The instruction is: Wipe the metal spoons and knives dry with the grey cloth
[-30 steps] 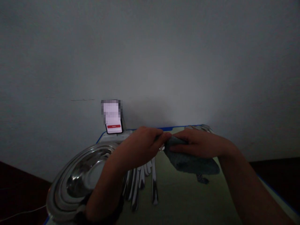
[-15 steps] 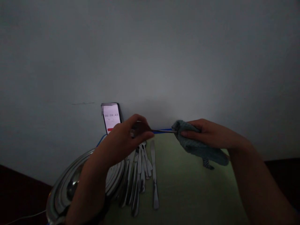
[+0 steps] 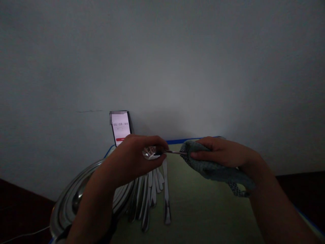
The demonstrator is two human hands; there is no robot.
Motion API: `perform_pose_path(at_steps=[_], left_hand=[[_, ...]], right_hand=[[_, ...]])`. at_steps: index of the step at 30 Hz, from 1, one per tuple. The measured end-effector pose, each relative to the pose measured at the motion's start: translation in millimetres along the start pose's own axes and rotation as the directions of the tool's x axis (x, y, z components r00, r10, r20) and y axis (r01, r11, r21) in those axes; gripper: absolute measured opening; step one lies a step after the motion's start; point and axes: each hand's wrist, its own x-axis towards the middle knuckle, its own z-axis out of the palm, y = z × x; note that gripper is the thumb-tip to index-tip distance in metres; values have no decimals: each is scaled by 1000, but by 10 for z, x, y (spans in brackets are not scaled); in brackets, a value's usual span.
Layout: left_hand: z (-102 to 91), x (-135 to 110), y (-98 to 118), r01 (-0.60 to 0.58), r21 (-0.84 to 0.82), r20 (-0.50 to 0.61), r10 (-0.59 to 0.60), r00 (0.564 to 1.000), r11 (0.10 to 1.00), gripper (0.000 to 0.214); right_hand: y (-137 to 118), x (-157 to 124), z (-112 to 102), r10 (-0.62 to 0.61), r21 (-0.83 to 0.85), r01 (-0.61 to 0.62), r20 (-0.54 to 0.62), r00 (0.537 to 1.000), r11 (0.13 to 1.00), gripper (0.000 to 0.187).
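Note:
My left hand (image 3: 134,157) is closed round the bowl end of a metal spoon (image 3: 172,151), held level above the table. The shiny bowl partly shows between thumb and fingers. At the other end, my right hand (image 3: 220,154) pinches a grey-blue cloth (image 3: 210,167) with a checked edge. The cloth wraps round the spoon's handle and hides its end, and a loose part hangs under my right wrist. Below my left hand lie several pieces of cutlery (image 3: 146,206) side by side, with a single knife (image 3: 166,200) just to their right.
Stacked metal plates or lids (image 3: 63,206) stand at the left, partly behind my left forearm. A phone (image 3: 120,127) showing a running timer leans on the wall (image 3: 177,67) behind the table. The table (image 3: 203,210) has a pale green top and blue edge.
Both hands have come slightly lower with the spoon. The cloth has shifted a little left along the handle, towards my left hand.

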Motion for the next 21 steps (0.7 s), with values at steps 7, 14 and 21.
perform_pose_path(at_steps=[7, 14, 21], left_hand=[[72, 20, 5, -1, 8, 61, 0, 998, 1000, 12], [63, 20, -64, 23, 42, 124, -28, 992, 999, 17], [-126, -133, -174, 166, 114, -27, -164, 986, 980, 23]], right_hand=[[-137, 120, 103, -161, -154, 169, 62, 985, 974, 33], [-97, 65, 32, -103, -230, 115, 65, 993, 966, 38], [147, -168, -178, 73, -107, -84, -104, 992, 991, 41]])
